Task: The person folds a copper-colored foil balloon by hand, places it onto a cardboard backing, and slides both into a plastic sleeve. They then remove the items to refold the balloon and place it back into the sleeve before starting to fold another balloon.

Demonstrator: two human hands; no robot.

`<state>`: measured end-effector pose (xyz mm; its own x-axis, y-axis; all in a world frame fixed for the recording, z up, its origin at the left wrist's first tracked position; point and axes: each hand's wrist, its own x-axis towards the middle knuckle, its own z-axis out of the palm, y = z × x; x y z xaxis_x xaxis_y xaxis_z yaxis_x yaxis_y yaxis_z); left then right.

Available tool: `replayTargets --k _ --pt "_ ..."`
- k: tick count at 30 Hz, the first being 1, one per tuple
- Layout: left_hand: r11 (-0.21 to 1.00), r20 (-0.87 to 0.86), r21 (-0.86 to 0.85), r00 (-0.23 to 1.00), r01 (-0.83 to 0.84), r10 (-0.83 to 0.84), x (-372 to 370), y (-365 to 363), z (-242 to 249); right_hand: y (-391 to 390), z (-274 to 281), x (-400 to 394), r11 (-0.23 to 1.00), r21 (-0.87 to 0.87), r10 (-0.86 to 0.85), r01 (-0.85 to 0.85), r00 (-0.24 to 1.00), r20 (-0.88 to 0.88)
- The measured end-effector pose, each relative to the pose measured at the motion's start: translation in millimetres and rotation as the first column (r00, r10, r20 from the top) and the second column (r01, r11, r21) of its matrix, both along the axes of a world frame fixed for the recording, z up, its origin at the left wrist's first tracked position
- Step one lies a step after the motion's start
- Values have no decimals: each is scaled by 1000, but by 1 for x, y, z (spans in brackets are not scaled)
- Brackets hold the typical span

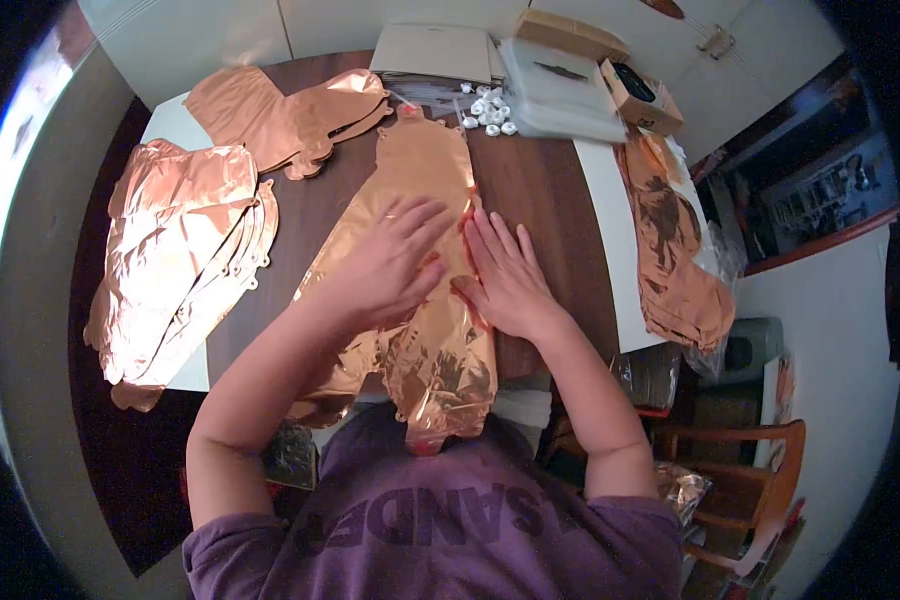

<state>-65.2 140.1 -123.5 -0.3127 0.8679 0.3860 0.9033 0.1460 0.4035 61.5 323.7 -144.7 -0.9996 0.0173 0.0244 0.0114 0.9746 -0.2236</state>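
Observation:
A flat, uninflated copper-coloured foil balloon [425, 165] lies lengthwise on the dark wood table, its near end hanging over the edge against my shirt. My left hand [400, 250] is open over the middle of the balloon, fingers pointing up and right, with the thumb apart. My right hand [510, 280] is open too, fingers stretched along the balloon's right edge, palm down at the table. Reddish reflections show on the foil beside both hands. A small clear tab with red on it sits at the balloon's far end.
Stacks of similar foil balloons lie at the left [180, 240], back left [280, 115] and right [665, 245]. At the back are grey cardboard sheets [432, 52], several small white rolls [488, 110], clear plastic bags [560, 90] and a cardboard box [642, 98]. A wooden chair [785, 470] stands lower right.

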Motion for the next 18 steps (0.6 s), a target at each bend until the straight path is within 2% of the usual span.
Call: replayTargets --k 4,8,12,18 --pt "985 -38 62 986 164 -162 -8 41 -19 0 2 -3 999 43 11 -13 999 43" --pt "993 -3 38 993 114 -114 -24 56 -40 4 -1 5 997 59 42 -43 999 31" --pt "990 -17 72 993 119 -118 -22 50 -33 -7 5 27 997 -6 77 -77 997 30" --pt "991 -19 107 996 84 -82 -23 52 -38 -12 4 43 993 -2 115 -115 993 -16"
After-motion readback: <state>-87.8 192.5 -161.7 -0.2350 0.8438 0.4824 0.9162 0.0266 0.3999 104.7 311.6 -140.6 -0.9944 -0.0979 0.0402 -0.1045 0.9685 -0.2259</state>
